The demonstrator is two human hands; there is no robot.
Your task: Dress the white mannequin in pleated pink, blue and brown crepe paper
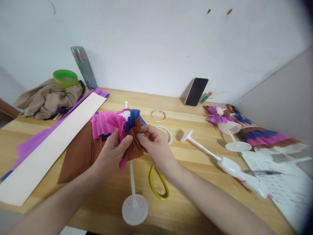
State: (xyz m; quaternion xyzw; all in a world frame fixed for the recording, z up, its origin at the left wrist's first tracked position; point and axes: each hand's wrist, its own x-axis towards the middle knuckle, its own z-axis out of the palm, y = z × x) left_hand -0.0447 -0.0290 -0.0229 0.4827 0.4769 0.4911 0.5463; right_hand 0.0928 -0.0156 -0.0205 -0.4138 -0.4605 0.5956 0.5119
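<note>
Above the near middle of the wooden table (195, 209), a person's two bare hands work at a white stand (135, 209). Its round base rests on the tabletop, and its stem rises into gathered crepe paper at the upper part. The right hand (156, 143) pinches a brown ruffle (135, 140) between thumb and fingers. The left hand (116, 147) is closed on pleated pink paper (107, 123), its thumb lying against the edge of the brown gathers. A blue ruffle (132, 118) sits just above the brown one, touching it.

To the left, a long white strip (55, 148) lies slantwise over purple paper (34, 143), near a flat brown sheet (77, 160). A yellow loop (153, 186) lies beside the stem, and a clear ring (158, 119) lies farther back. To the right, a white figure on a stand (230, 165) lies on its side, its lower end over a marked sheet (290, 192). Beyond it stands a small figure in purple and white ruffles (228, 125). A phone (196, 92) leans against the wall.
</note>
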